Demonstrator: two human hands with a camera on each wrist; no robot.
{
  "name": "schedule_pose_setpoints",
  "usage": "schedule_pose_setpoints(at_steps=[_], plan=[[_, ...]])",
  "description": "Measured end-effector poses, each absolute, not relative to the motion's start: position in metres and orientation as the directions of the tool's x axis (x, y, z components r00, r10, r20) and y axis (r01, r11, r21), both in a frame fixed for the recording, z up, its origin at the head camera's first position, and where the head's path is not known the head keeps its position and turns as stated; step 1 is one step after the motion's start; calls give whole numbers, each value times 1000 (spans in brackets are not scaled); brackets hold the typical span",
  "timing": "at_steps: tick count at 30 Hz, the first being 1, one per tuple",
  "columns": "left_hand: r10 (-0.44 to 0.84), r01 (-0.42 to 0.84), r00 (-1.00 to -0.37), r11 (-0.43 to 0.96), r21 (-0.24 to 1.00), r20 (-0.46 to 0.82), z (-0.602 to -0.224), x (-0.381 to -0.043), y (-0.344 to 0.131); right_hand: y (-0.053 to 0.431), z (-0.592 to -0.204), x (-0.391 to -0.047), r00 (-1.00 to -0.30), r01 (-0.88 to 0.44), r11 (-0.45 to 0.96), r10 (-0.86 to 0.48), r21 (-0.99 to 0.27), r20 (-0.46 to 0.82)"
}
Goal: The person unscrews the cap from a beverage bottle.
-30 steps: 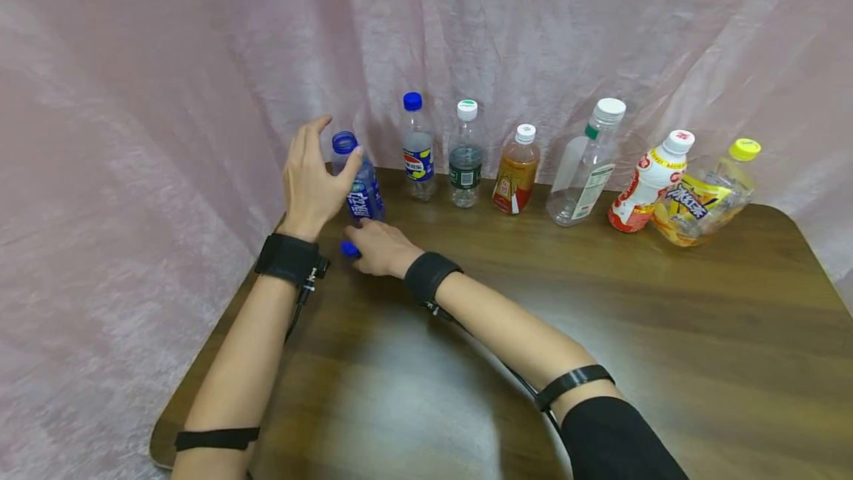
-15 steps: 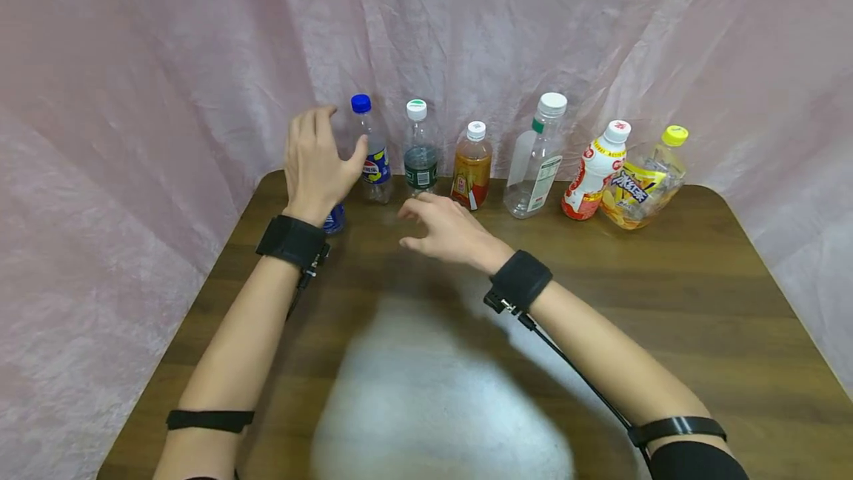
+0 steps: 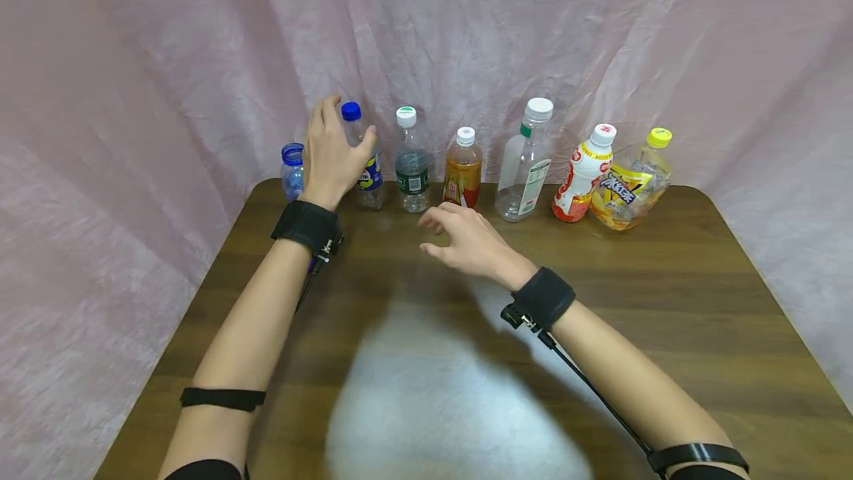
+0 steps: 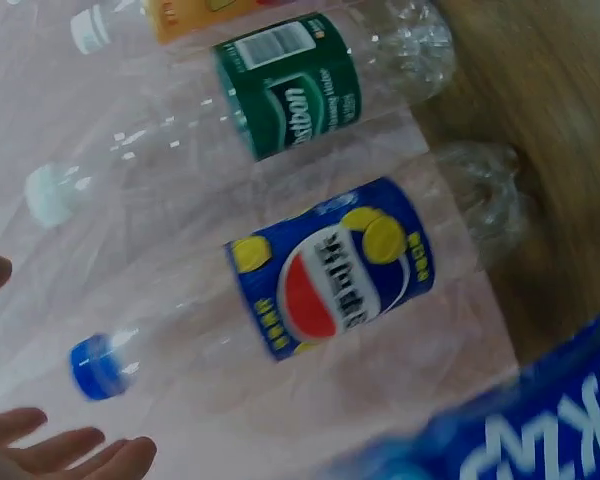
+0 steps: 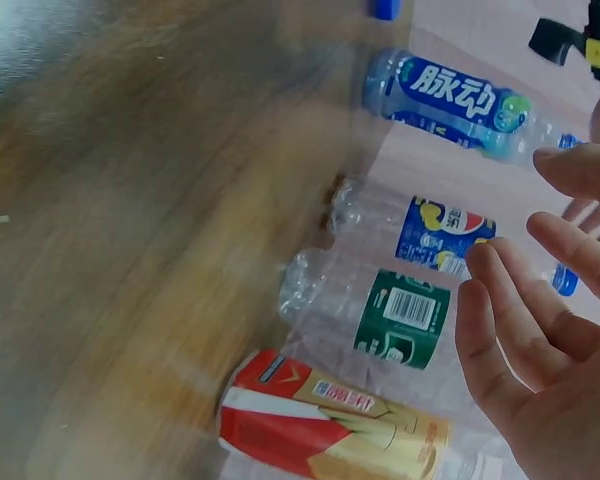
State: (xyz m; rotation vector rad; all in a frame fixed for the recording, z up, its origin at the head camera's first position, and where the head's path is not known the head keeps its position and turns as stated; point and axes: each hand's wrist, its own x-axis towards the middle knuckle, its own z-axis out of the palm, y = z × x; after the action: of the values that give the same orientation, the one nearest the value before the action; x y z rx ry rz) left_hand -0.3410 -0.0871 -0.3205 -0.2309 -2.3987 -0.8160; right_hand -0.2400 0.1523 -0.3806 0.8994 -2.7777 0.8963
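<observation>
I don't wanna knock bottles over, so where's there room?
The table is bare in the shiny middle between the left arm and right arm, and right of that arm. Crowded: the back, where bottles line up near the left hand.

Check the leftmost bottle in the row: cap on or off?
Off: in the head view, the leftmost bottle shows an open blue rim, nothing covering it.

Both arms [image 3: 249, 324] extend forward, left grip [image 3: 335, 158] with thumb [image 3: 366, 143] apart, right grip [image 3: 472, 243] loosely bent.
</observation>
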Motion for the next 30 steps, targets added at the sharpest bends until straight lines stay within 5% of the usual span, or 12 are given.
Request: schedule_pose_setpoints(at_steps=[18, 30], plan=[[-158, 117, -923, 753, 648, 351, -354, -372, -72, 190, -395, -223, -851, -524, 688, -453, -502, 266], [-76, 217, -912, 743, 633, 403, -319, -340, -78, 192, -389, -230, -854, -518, 665, -430, -537, 292]])
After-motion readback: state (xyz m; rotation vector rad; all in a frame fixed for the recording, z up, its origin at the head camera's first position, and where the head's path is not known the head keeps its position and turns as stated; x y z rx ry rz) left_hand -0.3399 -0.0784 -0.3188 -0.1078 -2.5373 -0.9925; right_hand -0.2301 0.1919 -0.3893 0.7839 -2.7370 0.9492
